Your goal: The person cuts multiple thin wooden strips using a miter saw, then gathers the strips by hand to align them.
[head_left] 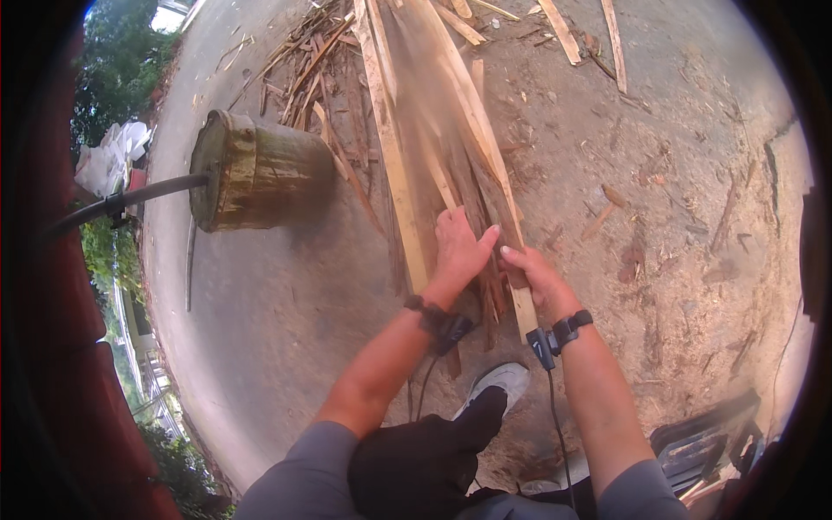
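A long bundle of pale wood strips and brown bark [472, 113] stretches away from me along the ground. My left hand [464, 251] is closed around a thin wooden strip [444, 184] in the middle of the bundle, its thumb pointing right. Just beside it, my right hand [539, 273] grips a wider bark-edged wooden slat [523, 303], thumb on top and fingers under the right edge. The slat's near end sticks out below this hand. Another long pale slat [394, 173] lies along the left side, next to my left wrist.
A weathered, stained bucket-shaped block [273, 173] with a dark bar at its end stands to the left. Scrap wood [312, 65] is heaped at the far left; loose pieces [559, 30] lie farther right. My shoe [503, 386] is near the bundle's close end. A dark crate [702, 442] sits lower right.
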Action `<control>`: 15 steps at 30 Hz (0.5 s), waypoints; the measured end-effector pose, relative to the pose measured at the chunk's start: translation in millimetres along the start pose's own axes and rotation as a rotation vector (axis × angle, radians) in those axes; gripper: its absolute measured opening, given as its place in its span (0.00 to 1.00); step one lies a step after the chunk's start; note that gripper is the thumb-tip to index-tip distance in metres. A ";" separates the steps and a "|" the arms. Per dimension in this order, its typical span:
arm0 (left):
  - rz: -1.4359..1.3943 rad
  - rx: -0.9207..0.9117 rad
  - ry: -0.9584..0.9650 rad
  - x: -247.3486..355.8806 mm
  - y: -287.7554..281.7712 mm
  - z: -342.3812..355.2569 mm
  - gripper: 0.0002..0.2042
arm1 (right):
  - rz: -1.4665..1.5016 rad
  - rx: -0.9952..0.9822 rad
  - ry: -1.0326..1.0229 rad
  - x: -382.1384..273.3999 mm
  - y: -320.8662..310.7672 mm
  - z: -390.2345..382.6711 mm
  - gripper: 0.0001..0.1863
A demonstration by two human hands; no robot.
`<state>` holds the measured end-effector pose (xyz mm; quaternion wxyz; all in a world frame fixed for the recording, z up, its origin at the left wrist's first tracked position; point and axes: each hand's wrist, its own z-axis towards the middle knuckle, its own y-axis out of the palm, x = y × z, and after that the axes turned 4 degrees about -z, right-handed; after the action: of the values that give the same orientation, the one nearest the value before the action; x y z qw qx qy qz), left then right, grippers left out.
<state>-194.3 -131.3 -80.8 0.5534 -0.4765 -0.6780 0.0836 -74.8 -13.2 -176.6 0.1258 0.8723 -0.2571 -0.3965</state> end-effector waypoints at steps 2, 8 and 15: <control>0.085 0.088 0.098 -23.4 5.2 8.7 0.36 | 0.126 -0.115 -0.067 3.8 3.2 2.3 0.29; -0.086 -0.080 0.369 -64.8 23.2 71.4 0.45 | 0.222 -0.063 -0.004 -21.7 16.0 -15.8 0.30; 0.139 0.045 0.210 -62.0 17.7 87.4 0.45 | 0.194 -0.137 -0.014 7.6 -8.6 8.4 0.30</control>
<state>-261.2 -131.5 -166.5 0.6247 -0.5160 -0.5797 0.0865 -73.9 -10.3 -190.5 0.2210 0.8299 -0.3137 -0.4051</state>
